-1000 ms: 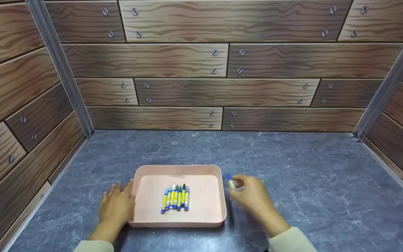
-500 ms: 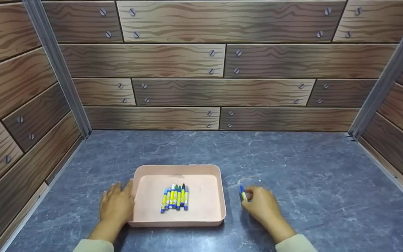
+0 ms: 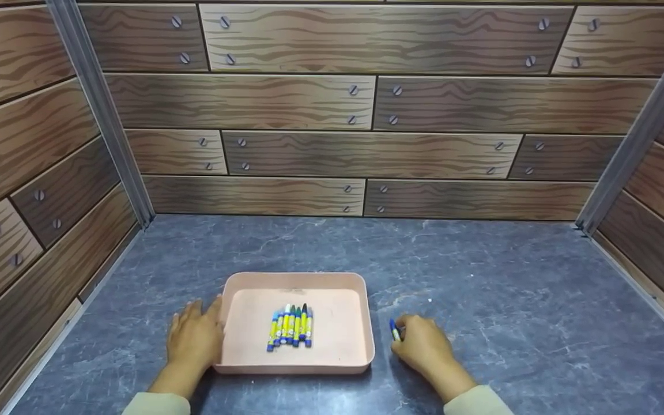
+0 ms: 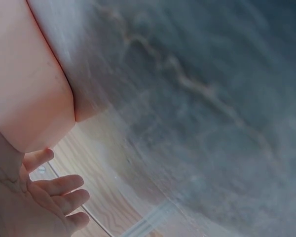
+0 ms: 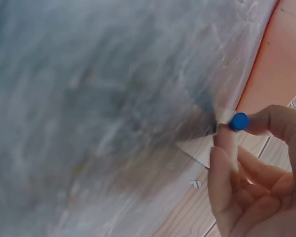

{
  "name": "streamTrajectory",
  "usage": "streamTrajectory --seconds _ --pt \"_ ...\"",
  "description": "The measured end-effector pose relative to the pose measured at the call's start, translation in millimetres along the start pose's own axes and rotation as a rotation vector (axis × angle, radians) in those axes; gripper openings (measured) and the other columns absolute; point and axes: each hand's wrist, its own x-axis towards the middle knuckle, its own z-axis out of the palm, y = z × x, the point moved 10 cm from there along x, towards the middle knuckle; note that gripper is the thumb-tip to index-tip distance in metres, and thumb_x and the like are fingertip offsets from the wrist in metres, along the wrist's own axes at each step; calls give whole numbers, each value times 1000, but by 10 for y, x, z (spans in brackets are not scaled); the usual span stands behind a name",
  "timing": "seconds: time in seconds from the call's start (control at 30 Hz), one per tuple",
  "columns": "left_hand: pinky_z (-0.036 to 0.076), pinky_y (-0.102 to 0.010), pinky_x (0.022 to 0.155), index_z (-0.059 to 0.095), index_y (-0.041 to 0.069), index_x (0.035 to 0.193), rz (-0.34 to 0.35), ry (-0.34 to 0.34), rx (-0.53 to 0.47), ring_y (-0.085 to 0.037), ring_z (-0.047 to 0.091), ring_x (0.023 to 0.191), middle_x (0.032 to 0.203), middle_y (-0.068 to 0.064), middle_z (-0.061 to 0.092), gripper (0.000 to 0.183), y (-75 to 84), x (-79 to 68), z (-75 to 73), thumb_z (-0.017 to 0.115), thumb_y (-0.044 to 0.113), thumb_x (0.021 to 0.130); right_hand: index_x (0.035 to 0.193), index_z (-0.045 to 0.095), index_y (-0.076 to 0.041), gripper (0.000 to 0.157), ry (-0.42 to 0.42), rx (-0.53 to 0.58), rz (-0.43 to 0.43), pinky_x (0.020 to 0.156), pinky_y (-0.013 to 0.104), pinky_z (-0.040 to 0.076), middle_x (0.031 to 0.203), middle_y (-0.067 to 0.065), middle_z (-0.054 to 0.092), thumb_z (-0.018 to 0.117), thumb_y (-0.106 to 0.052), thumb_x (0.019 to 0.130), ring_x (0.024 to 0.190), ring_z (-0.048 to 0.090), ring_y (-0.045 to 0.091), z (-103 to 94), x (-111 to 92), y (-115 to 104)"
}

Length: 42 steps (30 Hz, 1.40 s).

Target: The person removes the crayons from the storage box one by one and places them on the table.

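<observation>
A pink tray [image 3: 343,323] stands on the table with several crayons [image 3: 290,327] lying side by side in it, in yellow wrappers with blue ends. My left hand [image 3: 195,334] rests against the tray's left wall, its fingers fairly straight; the left wrist view shows those fingers [image 4: 61,185] by the tray's corner. To the right of the tray, my right hand [image 3: 424,343] pinches a blue crayon [image 3: 395,329] between thumb and fingertips, apart from the tray wall. In the right wrist view only the crayon's round blue end [image 5: 239,121] shows.
The dark blue marbled tabletop [image 3: 510,300] spreads around the tray. A wood-patterned back wall [image 3: 332,153] and side walls enclose it, with grey metal posts [image 3: 104,115] at the corners. A small white speck [image 3: 430,300] lies beyond my right hand.
My right hand, with the blue crayon pinched in it, has moved away from the tray's right wall and nearer to me, lower toward the tabletop. The left hand stays at the tray.
</observation>
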Motion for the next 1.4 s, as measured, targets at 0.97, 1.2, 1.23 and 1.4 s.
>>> streamTrajectory --seconds 0.97,1.2,1.23,1.4 --pt "20 -63 107 51 4 136 4 9 5 -51 35 128 134 -35 43 46 -2 10 10 56 16 93 145 41 -18 70 101 -207 -153 101 73 10 149 21 31 59 -54 88 134 26 46 -384 102 -634" --pt "25 -63 105 53 4 134 14 34 29 -52 38 125 132 -36 44 45 2 3 -11 59 16 92 143 44 -15 73 117 -172 -183 102 70 19 146 23 35 61 -55 85 131 34 45 -261 156 -876" --pt "25 -63 104 53 4 134 11 37 28 -52 38 125 132 -36 44 44 2 5 -13 59 16 92 143 45 -14 73 116 -162 -186 102 69 21 145 23 37 62 -55 85 130 36 44 -235 162 -914" --pt "24 -62 106 53 5 135 3 34 23 -50 37 126 133 -34 44 44 8 16 -11 58 17 92 140 48 -12 70 105 -108 -200 99 66 29 141 22 43 64 -52 84 125 43 43 -93 189 -1081"
